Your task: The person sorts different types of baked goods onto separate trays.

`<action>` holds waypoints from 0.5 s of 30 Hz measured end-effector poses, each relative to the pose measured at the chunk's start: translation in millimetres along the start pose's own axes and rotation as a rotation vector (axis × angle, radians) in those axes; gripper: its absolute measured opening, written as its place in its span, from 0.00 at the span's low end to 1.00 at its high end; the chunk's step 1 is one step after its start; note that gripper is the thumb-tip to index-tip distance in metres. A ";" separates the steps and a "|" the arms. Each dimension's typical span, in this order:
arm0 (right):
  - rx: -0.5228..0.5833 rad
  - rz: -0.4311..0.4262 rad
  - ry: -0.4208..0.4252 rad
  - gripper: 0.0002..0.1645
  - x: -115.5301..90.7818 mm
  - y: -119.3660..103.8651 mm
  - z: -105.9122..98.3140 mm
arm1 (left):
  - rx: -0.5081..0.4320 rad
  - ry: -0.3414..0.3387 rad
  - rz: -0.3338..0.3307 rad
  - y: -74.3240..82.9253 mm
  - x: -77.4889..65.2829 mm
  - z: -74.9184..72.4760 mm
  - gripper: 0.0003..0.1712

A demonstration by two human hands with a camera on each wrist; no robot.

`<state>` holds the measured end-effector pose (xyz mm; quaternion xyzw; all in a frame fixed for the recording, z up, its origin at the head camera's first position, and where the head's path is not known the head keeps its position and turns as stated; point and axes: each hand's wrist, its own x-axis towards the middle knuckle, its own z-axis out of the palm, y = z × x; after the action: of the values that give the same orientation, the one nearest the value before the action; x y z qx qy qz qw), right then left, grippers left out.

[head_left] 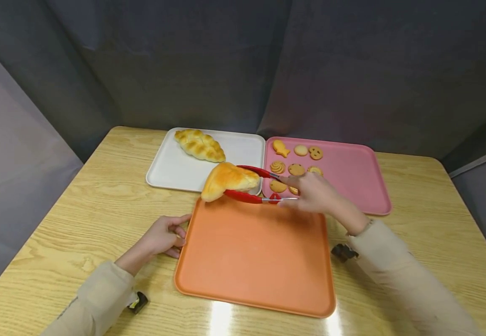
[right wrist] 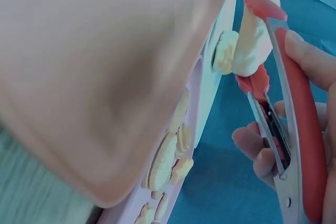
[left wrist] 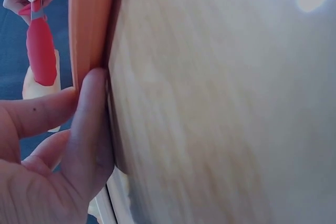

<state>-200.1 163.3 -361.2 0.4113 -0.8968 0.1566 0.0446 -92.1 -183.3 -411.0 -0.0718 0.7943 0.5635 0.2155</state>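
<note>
My right hand (head_left: 313,192) grips a pair of red-tipped metal tongs (head_left: 247,197), also plain in the right wrist view. Between the tong tips is a golden bread roll (head_left: 226,179), held over the meeting of the white tray (head_left: 158,175) and the orange tray (head_left: 255,261). In the right wrist view the bread (right wrist: 253,40) hangs in the tongs, apart from the trays. My left hand (head_left: 165,237) is at the orange tray's left side. Its thumb and a finger pinch the rim (left wrist: 89,30) in the left wrist view.
A braided loaf (head_left: 200,145) lies on the white tray. Beside it, a pink tray (head_left: 352,179) carries several cookies (head_left: 296,169) on its left half. The wooden table (head_left: 91,205) bears all three trays, with a dark curtain (head_left: 200,65) behind.
</note>
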 end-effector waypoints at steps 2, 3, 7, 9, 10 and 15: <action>-0.019 -0.006 0.009 0.35 2.6 2.6 1.2 | -0.001 0.003 -0.003 -0.1 -0.2 0.0 0.40; -0.022 -0.008 0.010 0.35 3.8 3.9 1.6 | -0.001 0.003 -0.003 -0.2 -0.2 -0.1 0.40; -0.016 0.028 -0.021 0.34 8.8 9.8 1.6 | -0.001 0.001 -0.001 -0.4 0.2 -0.6 0.40; -0.004 0.059 -0.049 0.34 10.8 13.0 0.2 | 0.000 -0.002 0.003 -0.7 0.6 -0.9 0.40; 0.003 0.072 -0.064 0.34 11.6 14.9 -0.8 | 0.001 -0.004 0.005 -0.7 0.8 -1.0 0.39; 0.020 0.080 -0.092 0.34 16.7 27.7 -6.5 | -0.008 -0.013 0.005 0.3 0.5 -1.9 0.40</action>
<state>-232.2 170.3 -358.4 0.3825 -0.9120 0.1480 -0.0071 -93.2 -184.8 -410.5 -0.0669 0.7906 0.5678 0.2191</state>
